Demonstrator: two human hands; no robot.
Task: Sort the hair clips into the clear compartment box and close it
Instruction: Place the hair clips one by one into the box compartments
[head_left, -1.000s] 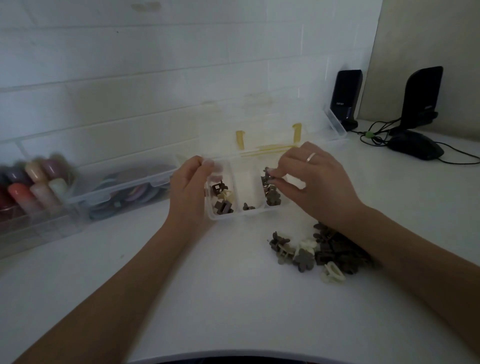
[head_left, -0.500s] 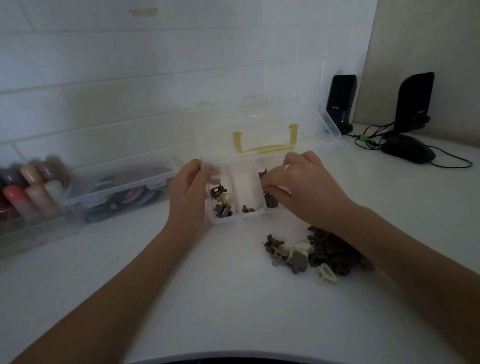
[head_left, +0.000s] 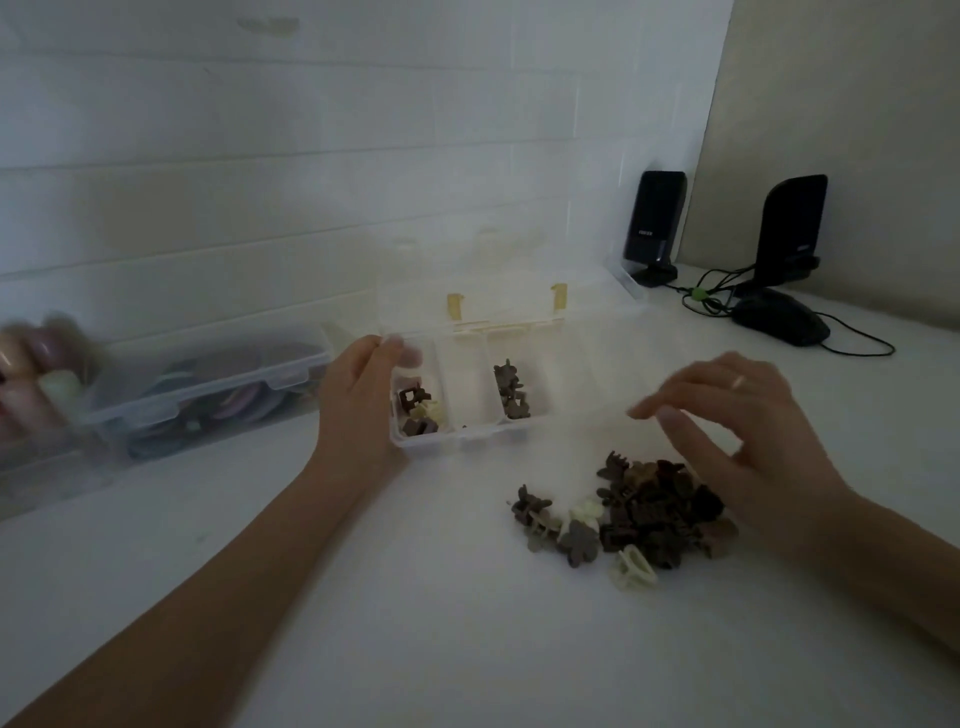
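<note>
Clips, small brown and cream plastic hair claws (head_left: 639, 512), lay heaped at lower right under the empty, spread-fingered right hand (head_left: 748, 426). The left hand (head_left: 358, 400) gripped the open clear plastic compartment box (head_left: 467, 410) at centre; 2 black speakers (head_left: 657, 226) stood upper right, a clear lidded bin (head_left: 208, 384) at left.

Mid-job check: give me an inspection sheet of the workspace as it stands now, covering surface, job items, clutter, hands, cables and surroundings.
Surface: white tabletop, dimly lit.
Job's things: clear plastic compartment box, lid open; dark and cream clips in its left compartment, dark clips in its third, the one between nearly bare. Loose pile of brown and cream hair clips lies on the table in front of the box, to its right.
Clutter: clear lidded storage bin at left, holding coloured items; blurred.
Hands: left hand grips the box's left end; right hand hovers open above the pile, holding nothing.
Cables: black cables by the black computer mouse.
Surroundings: white tiled wall; two black speakers.
</note>
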